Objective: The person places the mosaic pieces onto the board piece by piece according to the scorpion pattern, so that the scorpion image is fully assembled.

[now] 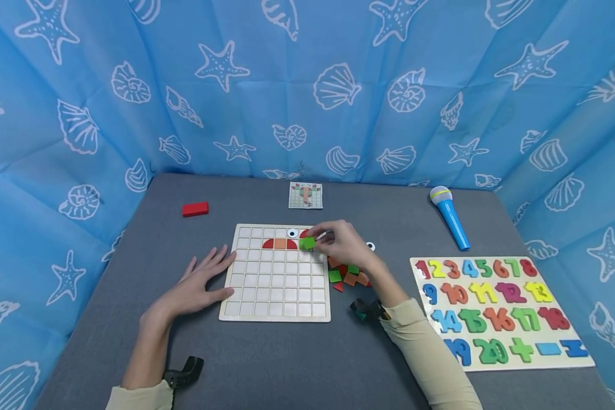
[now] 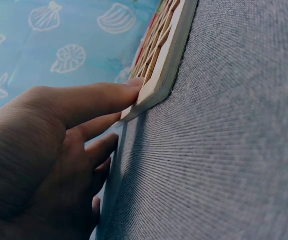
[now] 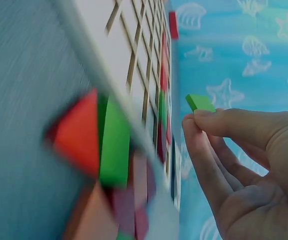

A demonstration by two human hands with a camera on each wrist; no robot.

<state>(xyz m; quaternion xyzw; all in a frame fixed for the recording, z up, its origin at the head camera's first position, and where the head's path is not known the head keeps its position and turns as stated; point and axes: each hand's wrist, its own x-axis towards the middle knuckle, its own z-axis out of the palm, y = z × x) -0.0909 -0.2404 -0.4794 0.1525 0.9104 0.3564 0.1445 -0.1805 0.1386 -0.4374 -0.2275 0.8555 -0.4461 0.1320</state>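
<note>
A cream gridded board [image 1: 275, 307] lies on the table with red pieces, an orange square [image 1: 279, 244] and a white eye piece [image 1: 292, 233] in its upper rows. My right hand [image 1: 341, 244] pinches a green square tile [image 3: 202, 103] between thumb and fingers above the board's upper right part. In the right wrist view, another bit of green [image 3: 162, 106] shows on the board. My left hand [image 1: 197, 285] rests at the board's left edge, fingers spread, with the thumb [image 2: 108, 100] touching the rim. Loose coloured pieces [image 1: 351, 278] lie right of the board.
A small picture card [image 1: 305, 196] lies behind the board, and a red block [image 1: 195, 209] lies at the back left. A blue toy microphone [image 1: 451, 219] and a number puzzle [image 1: 502, 313] are on the right. A patterned blue curtain [image 1: 307, 102] surrounds the table.
</note>
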